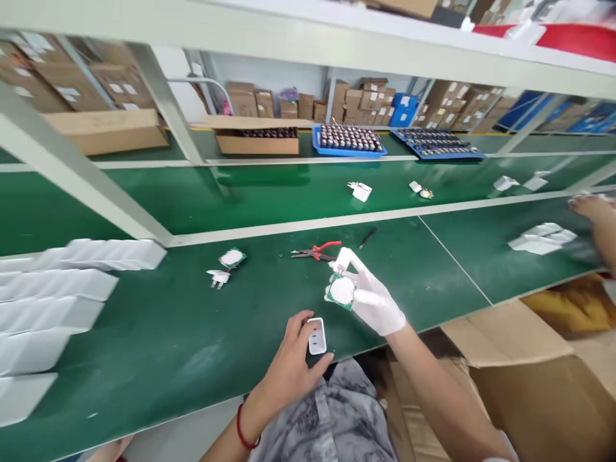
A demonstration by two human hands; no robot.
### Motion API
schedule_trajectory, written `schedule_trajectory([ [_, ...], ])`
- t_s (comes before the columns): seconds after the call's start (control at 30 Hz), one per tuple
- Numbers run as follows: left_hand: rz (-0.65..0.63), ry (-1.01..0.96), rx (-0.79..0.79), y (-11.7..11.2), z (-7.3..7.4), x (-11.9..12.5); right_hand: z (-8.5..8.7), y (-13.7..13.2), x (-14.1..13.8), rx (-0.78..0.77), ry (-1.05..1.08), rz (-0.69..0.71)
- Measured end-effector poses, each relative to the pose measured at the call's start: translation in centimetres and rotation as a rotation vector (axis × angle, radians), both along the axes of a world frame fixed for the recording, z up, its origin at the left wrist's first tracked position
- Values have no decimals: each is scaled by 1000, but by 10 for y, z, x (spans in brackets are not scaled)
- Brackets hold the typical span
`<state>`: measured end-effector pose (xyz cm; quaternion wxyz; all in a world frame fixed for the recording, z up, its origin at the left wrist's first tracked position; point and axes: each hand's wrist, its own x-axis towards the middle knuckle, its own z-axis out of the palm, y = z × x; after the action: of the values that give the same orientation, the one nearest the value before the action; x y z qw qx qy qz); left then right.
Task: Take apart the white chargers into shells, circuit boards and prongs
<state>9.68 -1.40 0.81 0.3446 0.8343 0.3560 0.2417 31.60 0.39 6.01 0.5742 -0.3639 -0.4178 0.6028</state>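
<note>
Bare L hand: white case betw. curved fingers & thumb, grip unclear; gloved R hand pinches PCB, prob. light, fragile; edges safest.

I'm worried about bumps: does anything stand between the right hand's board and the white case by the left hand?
Nothing visible stands between the circuit board in the right hand and the white case. The left hand is at the case's left side; the pliers lie beyond the board.
</note>
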Motion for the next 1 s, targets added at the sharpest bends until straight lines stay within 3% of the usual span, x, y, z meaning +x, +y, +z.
schedule_trajectory([
  [0.1,-129,-90,-59,4,-1,24,-7,-45,18,7,-101,-284],
  [0.2,-104,-113,-219,7,-4,35,-19,-75,20,-53,-226,-387],
  [0.3,-120,-79,-270,10,-6,37,-26,-89,14,-86,-309,-353],
  [0.5,-106,-106,-166,13,1,35,-34,-89,0,-46,-457,-205],
  [0.6,-94,-122,-122,11,4,33,-36,-89,-6,-9,-440,-196],
  [0.73,-117,-165,-117,10,11,31,-30,-92,-8,69,-455,-194],
  [1.0,-113,-210,-97,10,22,33,-16,-91,-5,229,-720,-143],
])
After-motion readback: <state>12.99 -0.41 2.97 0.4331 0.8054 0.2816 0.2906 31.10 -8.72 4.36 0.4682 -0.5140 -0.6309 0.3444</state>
